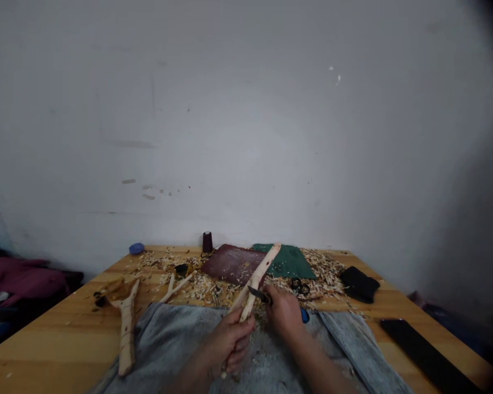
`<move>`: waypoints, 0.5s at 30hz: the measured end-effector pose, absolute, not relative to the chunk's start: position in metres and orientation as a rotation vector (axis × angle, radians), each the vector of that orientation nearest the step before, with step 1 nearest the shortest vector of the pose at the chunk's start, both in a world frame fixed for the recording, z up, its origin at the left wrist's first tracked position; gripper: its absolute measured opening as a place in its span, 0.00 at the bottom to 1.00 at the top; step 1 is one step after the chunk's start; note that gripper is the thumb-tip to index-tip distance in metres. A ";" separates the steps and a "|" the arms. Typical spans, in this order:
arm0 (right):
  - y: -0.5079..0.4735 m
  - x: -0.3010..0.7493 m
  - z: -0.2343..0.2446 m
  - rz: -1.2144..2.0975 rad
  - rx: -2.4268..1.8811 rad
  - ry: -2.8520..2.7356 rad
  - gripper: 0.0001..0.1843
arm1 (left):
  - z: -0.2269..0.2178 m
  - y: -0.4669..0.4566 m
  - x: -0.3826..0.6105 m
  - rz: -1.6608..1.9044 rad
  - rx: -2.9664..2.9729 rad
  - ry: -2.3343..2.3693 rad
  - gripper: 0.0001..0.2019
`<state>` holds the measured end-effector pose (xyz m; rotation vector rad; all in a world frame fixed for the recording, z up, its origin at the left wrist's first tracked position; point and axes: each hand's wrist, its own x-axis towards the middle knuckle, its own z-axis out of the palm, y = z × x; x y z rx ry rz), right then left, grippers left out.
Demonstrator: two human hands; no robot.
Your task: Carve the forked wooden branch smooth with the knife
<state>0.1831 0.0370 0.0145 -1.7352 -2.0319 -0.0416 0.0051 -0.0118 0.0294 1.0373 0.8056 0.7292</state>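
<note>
My left hand (235,340) is closed around the lower end of a peeled, pale forked branch (267,261), which slants up and away to the right. In my right hand (285,313) is a knife (255,294); its dark blade lies against the wood just above the left hand. Most of the knife's handle is hidden by the fingers. Beneath both hands a grey cloth (176,342) spreads over the table's front edge, with wood crumbs on it. A blue-and-black item (304,315) shows beside the right wrist.
Wood shavings (326,269) litter the table around a maroon sheet (225,264), a green sheet (293,262) and scissors (299,286). Forked branches (127,334) lie left. A thread spool (207,242) stands at the back. Right are a black piece (360,284) and a black slab (429,353).
</note>
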 end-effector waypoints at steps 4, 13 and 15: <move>0.032 0.176 0.018 -0.053 -1.719 -2.075 0.19 | 0.030 -0.010 0.005 0.731 1.059 0.831 0.26; 0.035 0.177 0.017 -0.109 -1.798 -2.088 0.22 | 0.028 -0.011 0.004 0.714 1.097 0.856 0.24; 0.036 0.178 0.016 -0.129 -1.813 -2.092 0.22 | 0.028 -0.011 0.004 0.710 1.086 0.852 0.22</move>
